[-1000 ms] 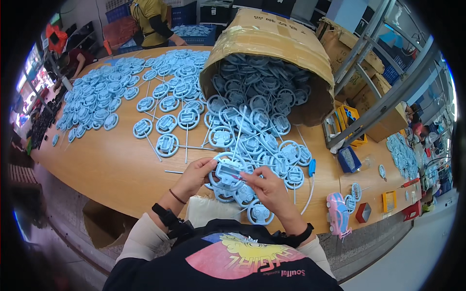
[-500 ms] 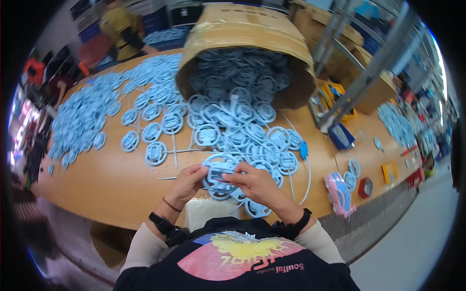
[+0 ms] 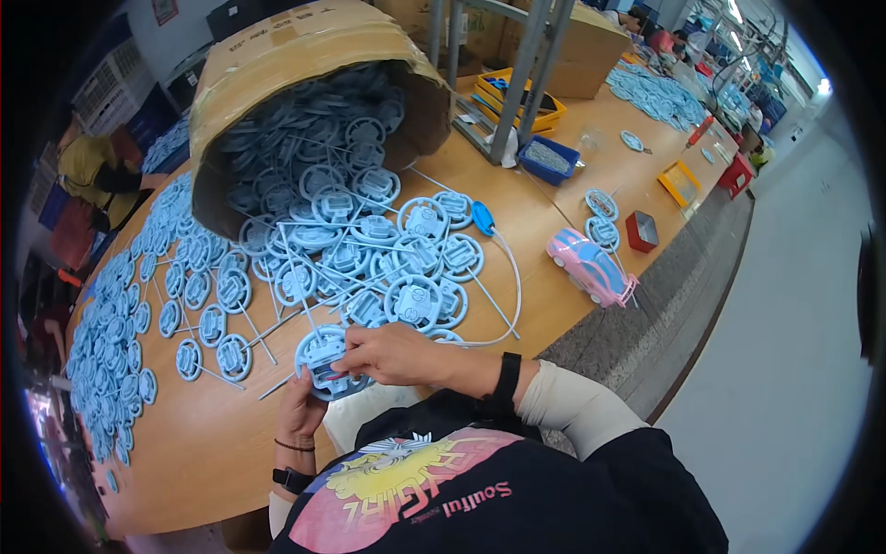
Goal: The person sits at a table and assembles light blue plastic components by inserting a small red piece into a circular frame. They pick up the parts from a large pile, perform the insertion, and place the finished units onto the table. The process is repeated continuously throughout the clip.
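My left hand (image 3: 297, 408) grips the lower left rim of a pale blue toy steering wheel (image 3: 318, 351), held close to my body over the table edge. My right hand (image 3: 392, 355) is closed in a pinch, its fingertips pressed to the recess in the wheel's middle. A bit of red shows under those fingertips; what they pinch is too small to name. Just beyond lies a heap of the same wheels (image 3: 415, 303), some with thin rods attached. It spills out of a tipped cardboard box (image 3: 221, 97).
A pink toy car (image 3: 591, 266) stands to the right, beside a red box (image 3: 641, 231). Behind are a blue tray (image 3: 548, 161), yellow bins (image 3: 544, 115) and a metal frame (image 3: 531, 78). A blue oval piece (image 3: 482, 219) trails a white cable. Another person (image 3: 88, 171) is far left.
The view has swung to the right, so the box and heap sit further left. Both hands stay on the wheel, the right fingers still at its middle.
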